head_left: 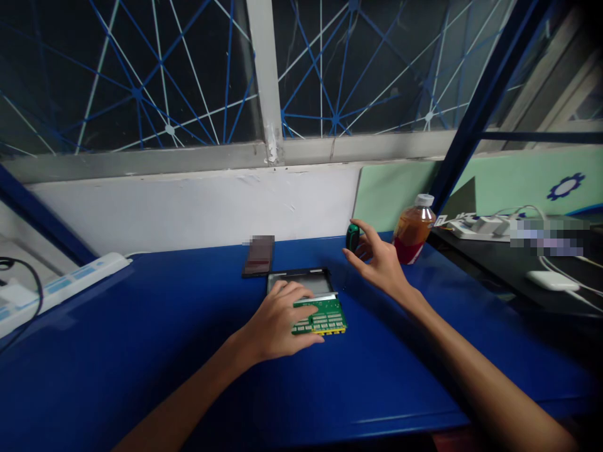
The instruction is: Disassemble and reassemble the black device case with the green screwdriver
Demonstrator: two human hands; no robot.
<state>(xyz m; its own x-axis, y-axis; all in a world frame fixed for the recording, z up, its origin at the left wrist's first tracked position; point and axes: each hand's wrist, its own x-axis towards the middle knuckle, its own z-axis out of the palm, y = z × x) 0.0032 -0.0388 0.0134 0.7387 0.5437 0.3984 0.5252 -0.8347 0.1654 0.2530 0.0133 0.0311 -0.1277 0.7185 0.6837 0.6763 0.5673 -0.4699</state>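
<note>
My left hand (280,319) lies over the left part of a green circuit board (328,309), its fingers spread across the top and the thumb along the near edge, gripping it. The board has rows of pale parts and a yellow near edge. Behind it, and partly under my fingers, is a black-framed case (313,279) with a grey inside. To the right, my right hand (377,257) is raised above the table, thumb and fingers pinched around a small green and black screwdriver handle (352,238) held upright. No shaft can be made out clearly.
A dark phone (259,256) lies behind the case. A bottle of orange-brown drink (414,229) stands just beyond my right hand. White power strips (61,290) sit at far left and far right. The blue table (292,395) meets a white wall below windows.
</note>
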